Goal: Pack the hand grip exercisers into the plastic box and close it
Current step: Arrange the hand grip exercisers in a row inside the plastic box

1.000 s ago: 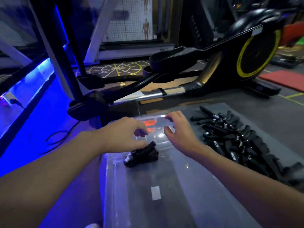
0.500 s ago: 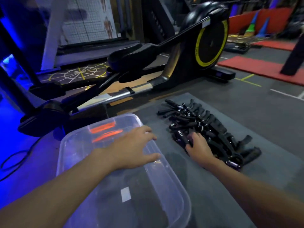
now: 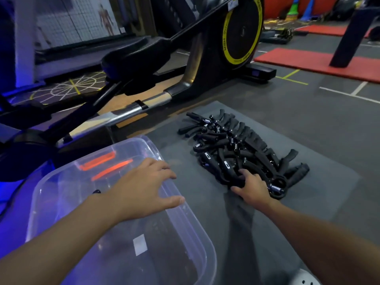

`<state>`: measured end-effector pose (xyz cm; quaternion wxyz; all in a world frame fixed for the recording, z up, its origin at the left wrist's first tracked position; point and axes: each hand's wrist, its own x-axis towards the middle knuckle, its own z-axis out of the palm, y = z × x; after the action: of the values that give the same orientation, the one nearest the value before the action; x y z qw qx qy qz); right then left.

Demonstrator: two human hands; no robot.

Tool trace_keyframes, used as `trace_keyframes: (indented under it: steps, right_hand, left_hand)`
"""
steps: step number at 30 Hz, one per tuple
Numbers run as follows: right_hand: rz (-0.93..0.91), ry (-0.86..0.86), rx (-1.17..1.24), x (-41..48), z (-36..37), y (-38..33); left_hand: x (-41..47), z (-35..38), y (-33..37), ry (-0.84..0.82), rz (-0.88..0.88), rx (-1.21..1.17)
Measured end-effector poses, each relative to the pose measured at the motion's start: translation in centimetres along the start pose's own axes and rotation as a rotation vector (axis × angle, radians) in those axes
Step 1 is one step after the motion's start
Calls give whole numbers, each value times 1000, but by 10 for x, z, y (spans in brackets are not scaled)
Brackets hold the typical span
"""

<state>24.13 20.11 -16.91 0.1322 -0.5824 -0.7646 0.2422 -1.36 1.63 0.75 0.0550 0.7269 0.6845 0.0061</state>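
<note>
A clear plastic box (image 3: 197,229) stands open on the floor at the lower left, with orange marks on its far wall. My left hand (image 3: 144,188) hovers over the box's right side, fingers spread and holding nothing. To the right, a pile of black hand grip exercisers (image 3: 240,147) lies on a grey mat (image 3: 320,182). My right hand (image 3: 250,188) is at the near end of the pile, its fingers curled round a black exerciser handle (image 3: 236,179). A small dark bit of an exerciser (image 3: 96,191) shows inside the box, mostly hidden by my left arm.
A black elliptical trainer (image 3: 205,64) with a yellow-rimmed wheel stands just behind the box and mat. Red floor mats (image 3: 308,60) and a dark post (image 3: 347,33) lie at the far right. Blue light falls on the left. A white perforated object (image 3: 306,278) sits at the bottom edge.
My right hand left the box, reached right to the pile and took hold of an exerciser. The left hand stayed over the box, and my view swung to the right.
</note>
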Motion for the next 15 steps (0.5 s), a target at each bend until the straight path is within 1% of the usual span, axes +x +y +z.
trace_keyframes:
  steps: [4,9,11,15]
  right_hand:
    - [21,24,72,1,4,-3]
    - [-53,-31,109,0,15,-8]
    - [-94,-47,82,-1,18,-10]
    - [-110,9,-21,-6,18,-14]
  left_hand:
    - [1,1,-1,-13,-12,-18]
    - [0,0,-1,-28,-6,-10]
    - [1,0,-1,-33,-2,-10]
    - [0,-1,0,-54,-8,0]
